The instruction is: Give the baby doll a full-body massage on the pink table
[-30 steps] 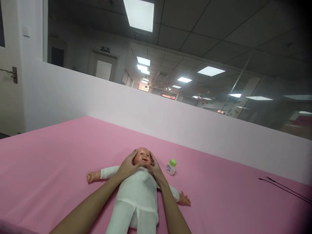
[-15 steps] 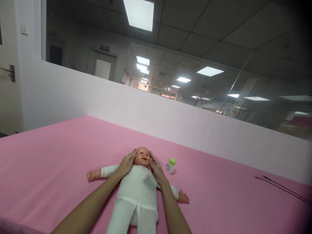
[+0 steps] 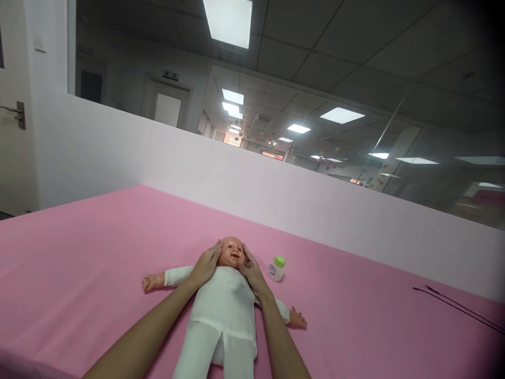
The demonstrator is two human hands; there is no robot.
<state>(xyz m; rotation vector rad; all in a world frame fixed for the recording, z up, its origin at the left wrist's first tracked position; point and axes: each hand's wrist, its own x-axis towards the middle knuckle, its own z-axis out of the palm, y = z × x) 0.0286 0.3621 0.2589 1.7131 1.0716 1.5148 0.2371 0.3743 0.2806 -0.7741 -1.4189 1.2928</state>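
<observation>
A baby doll (image 3: 224,310) in white clothes lies on its back on the pink sheet (image 3: 79,273), arms spread. My left hand (image 3: 205,266) rests against the left side of the doll's head (image 3: 231,251), fingers stretched along the cheek. My right hand (image 3: 249,268) lies against the other side of the head in the same way. Neither hand grips anything; both are open and touching the face.
A small white bottle with a green cap (image 3: 277,268) stands just right of the doll's head. A thin dark cable (image 3: 457,305) lies at the far right of the sheet. A white partition wall (image 3: 276,195) runs behind the bed.
My hands have slid slightly outward along the doll's cheeks, uncovering a bit more of the face. The view has shifted a little.
</observation>
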